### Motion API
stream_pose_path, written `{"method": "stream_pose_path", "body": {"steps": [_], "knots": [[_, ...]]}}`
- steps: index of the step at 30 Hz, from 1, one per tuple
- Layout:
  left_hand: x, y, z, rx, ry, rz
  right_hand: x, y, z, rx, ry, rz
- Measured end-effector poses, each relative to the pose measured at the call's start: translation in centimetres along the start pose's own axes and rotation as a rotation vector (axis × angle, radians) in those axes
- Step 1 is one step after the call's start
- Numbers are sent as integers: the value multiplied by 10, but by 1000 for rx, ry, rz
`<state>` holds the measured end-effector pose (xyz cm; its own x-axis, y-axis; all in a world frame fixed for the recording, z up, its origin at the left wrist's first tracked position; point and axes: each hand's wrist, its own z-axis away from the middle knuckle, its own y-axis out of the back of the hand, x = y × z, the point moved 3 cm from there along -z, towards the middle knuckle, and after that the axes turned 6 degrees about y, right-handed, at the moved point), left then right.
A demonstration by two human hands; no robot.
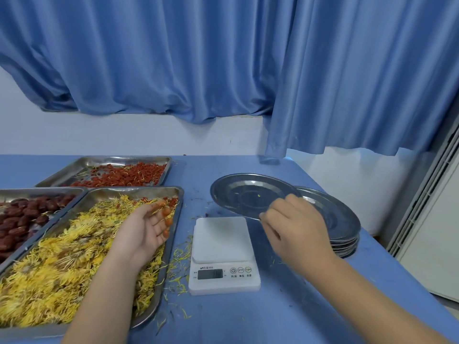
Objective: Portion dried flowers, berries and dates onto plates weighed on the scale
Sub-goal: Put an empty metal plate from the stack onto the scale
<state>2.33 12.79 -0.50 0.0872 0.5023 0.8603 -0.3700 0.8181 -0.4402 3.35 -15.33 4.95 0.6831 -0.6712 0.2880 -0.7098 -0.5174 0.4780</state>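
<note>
At the far left sits a shallow steel tray of dark red dates (37,191), and beyond it a second steel tray of small red berries (124,160). Both butt against the large steel tray of yellow dried flowers (111,191), probably so that all three stocks lie within one reach. Over the right end of that flower tray the left hand (144,227) lies palm up, fingers loose and spread, clasping nothing. Orange-red bits show at the fingertips, and I cannot tell whether they are berries or coverings. The hand seems parked there, ready to scoop once a plate is down. Loose yellow petals litter the blue table (298,306) beside the tray. To their right stands the white digital kitchen scale (221,239), with no plate on its platform yet, set between the stocks and the plates. Its display is dim and unreadable. A small logo and three round buttons with tiny captions show on the front, too blurred to read. Just past the scale's far right corner the right hand (295,224) pinches the near rim of a round stainless-steel plate (243,194), which tilts above the table, apparently meant for the platform. Further right lies the stack of matching steel plates (345,244). A pleated blue curtain (223,58) hangs behind.
</note>
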Motion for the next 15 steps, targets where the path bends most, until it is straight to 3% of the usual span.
{"method": "stream_pose_path", "body": {"steps": [5,15], "knots": [[0,2,6,-6,-14,74,-36,-33,17,-4,4,-135],[-3,5,6,1,-54,12,-41,-53,47,-102,-84,-242]]}}
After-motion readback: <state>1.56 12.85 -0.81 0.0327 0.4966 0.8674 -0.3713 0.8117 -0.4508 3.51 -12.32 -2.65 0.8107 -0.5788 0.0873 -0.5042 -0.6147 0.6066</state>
